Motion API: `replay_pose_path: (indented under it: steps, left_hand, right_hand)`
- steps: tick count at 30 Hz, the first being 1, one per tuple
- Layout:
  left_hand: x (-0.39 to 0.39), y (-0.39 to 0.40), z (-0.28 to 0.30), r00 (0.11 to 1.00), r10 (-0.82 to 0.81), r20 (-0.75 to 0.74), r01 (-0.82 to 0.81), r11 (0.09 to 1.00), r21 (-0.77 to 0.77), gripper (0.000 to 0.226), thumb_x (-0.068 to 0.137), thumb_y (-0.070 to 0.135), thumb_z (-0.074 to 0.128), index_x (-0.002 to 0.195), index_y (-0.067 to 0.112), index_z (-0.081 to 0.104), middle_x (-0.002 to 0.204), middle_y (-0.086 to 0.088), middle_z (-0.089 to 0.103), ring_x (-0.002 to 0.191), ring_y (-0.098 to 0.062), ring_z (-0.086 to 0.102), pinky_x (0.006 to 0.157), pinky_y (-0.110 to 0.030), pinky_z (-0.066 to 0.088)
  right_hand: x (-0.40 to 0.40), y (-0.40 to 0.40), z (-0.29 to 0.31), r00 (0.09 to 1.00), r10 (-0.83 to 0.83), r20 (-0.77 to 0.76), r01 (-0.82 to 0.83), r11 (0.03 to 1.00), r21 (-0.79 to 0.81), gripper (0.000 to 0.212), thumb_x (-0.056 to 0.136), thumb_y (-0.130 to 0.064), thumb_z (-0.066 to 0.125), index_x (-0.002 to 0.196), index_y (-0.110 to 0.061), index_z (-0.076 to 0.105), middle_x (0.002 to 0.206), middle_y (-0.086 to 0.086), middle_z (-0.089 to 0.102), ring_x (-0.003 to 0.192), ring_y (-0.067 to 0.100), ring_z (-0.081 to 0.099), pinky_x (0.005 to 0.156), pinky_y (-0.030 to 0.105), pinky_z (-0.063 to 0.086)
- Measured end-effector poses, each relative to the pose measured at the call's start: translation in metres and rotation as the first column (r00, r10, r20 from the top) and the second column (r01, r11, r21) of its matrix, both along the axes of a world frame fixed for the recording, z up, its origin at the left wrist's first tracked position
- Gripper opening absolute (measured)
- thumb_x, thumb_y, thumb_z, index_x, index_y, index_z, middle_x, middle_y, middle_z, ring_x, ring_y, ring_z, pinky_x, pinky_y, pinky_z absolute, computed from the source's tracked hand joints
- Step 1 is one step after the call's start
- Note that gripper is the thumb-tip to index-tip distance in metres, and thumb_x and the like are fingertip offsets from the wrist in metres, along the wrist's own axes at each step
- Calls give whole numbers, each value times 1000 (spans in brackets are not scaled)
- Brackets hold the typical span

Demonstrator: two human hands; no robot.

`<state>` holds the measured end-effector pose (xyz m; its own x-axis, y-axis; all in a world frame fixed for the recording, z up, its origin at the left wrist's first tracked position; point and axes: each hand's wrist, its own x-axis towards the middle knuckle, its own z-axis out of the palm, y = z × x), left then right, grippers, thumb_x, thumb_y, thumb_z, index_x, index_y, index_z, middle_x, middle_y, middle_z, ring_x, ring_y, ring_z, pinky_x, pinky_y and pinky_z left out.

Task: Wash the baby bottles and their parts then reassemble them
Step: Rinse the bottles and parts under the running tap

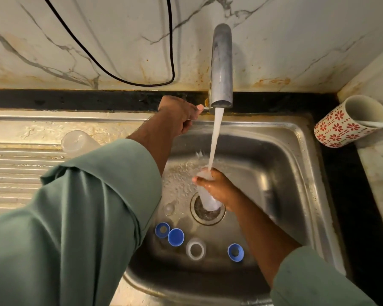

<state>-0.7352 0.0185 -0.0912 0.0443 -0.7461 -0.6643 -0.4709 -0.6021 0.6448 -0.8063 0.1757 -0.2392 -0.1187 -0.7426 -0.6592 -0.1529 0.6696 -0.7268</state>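
My right hand [218, 187] grips a clear baby bottle [208, 200] upright over the drain, and tap water streams into its open mouth. My left hand [181, 112] reaches to the back of the sink and its fingers curl round the tap lever beside the steel spout [222, 65]. On the sink floor lie two blue screw rings [162, 230] [236, 252], a blue cap [175, 236], a white ring [195, 248] and a clear teat [169, 208]. A second clear bottle [76, 142] lies on the draining board, partly behind my left sleeve.
The steel sink [296, 173] has a ribbed draining board [13, 171] on its left. A red-flowered white mug [349, 122] lies tipped on the black counter at the right, with a pale handle sticking out of it. A black cable [128, 80] loops on the marble wall.
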Motion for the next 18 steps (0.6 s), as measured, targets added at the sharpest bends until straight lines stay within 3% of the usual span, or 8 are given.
replay_pose_path:
  steps: [1, 3, 7, 10, 13, 16, 18]
  left_hand:
    - [0, 1, 1, 1000, -1, -5, 1, 1000, 7, 19, 92, 15, 67, 78, 6, 57, 96, -10, 69, 78, -15, 53, 81, -24, 48]
    - [0, 1, 3, 1000, 2, -21, -2, 1000, 18, 20, 91, 15, 69, 77, 6, 59, 87, -8, 68, 75, -14, 54, 78, -23, 49]
    - [-2, 1, 1, 998, 27, -52, -26, 1000, 14, 17, 87, 14, 74, 80, 5, 61, 82, -9, 70, 62, -12, 55, 59, -21, 47]
    - [-2, 3, -2, 996, 55, -72, -57, 998, -22, 21, 87, 14, 74, 79, 7, 56, 74, -7, 67, 63, -11, 59, 57, -22, 49]
    - [-4, 3, -2, 994, 66, -82, -70, 997, -43, 24, 88, 14, 72, 77, 9, 51, 74, -7, 64, 69, -13, 60, 65, -23, 51]
    - [-2, 3, -2, 993, 64, -97, -67, 997, -28, 23, 88, 13, 72, 79, 9, 51, 77, -8, 65, 67, -12, 61, 58, -23, 50]
    - [-2, 0, -4, 991, 82, -105, -86, 995, -39, 24, 88, 11, 72, 78, 9, 51, 75, -9, 65, 63, -12, 59, 54, -23, 48]
  right_hand:
    - [0, 3, 1, 994, 41, -100, -49, 995, -84, 53, 79, -41, 78, 124, -20, 60, 119, -2, 62, 108, 15, 57, 96, 31, 47]
    - [0, 7, 6, 976, -32, -215, -19, 973, -232, 47, 76, -28, 83, 117, -18, 64, 108, -8, 62, 102, 10, 58, 83, 16, 43]
    - [-1, 9, 13, 946, -224, -235, 116, 909, -400, 37, 78, -28, 81, 109, -23, 62, 91, -20, 58, 85, -3, 57, 68, -2, 39]
    - [-1, 10, 15, 948, -217, -232, 108, 907, -408, 40, 77, -28, 82, 113, -19, 65, 95, -14, 62, 88, 6, 61, 70, -2, 40]
    - [-7, 6, 18, 939, -239, -246, 112, 892, -437, 38, 75, -30, 83, 108, -23, 67, 93, -16, 63, 86, 6, 61, 77, 12, 48]
    - [-9, 4, 19, 931, -250, -266, 109, 887, -450, 43, 76, -31, 82, 113, -16, 68, 96, -11, 63, 86, 5, 60, 76, 7, 44]
    - [-8, 0, 20, 928, -278, -246, 148, 885, -442, 45, 76, -35, 82, 114, -15, 68, 99, -8, 67, 88, 7, 64, 77, 12, 49]
